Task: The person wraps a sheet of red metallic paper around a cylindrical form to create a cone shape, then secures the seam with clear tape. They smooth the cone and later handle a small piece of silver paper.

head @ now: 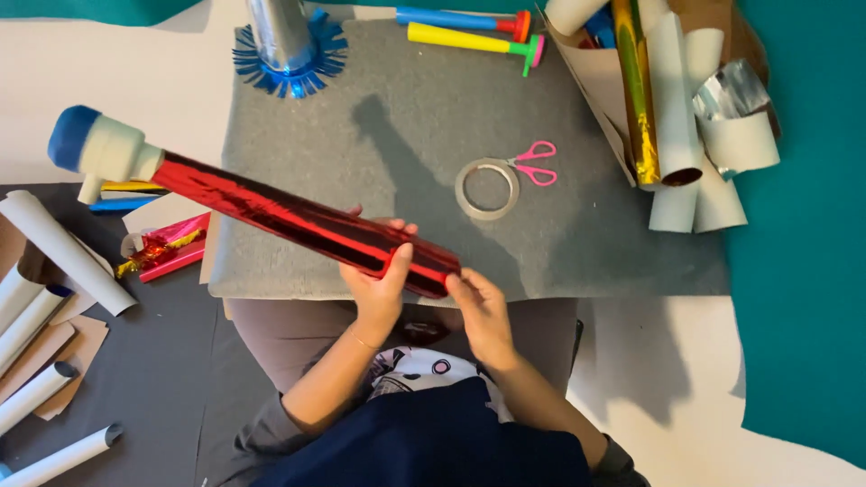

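**Here, a red foil tube held at its near end by both hands**

Diagonally, the red foil tube [298, 219] runs from lower right to upper left above the grey mat [577, 243], its far end capped by a white-and-blue mouthpiece [99, 147]. Both hands sit at the lower-right end. The left hand [377, 280] wraps the tube, thumb over the top and fingers curled behind. The right hand [483, 307] touches the very tip with bent fingers, nearer the end than the left. A tape roll [487, 188] and pink scissors [532, 164] lie just beyond, apart from the tube.
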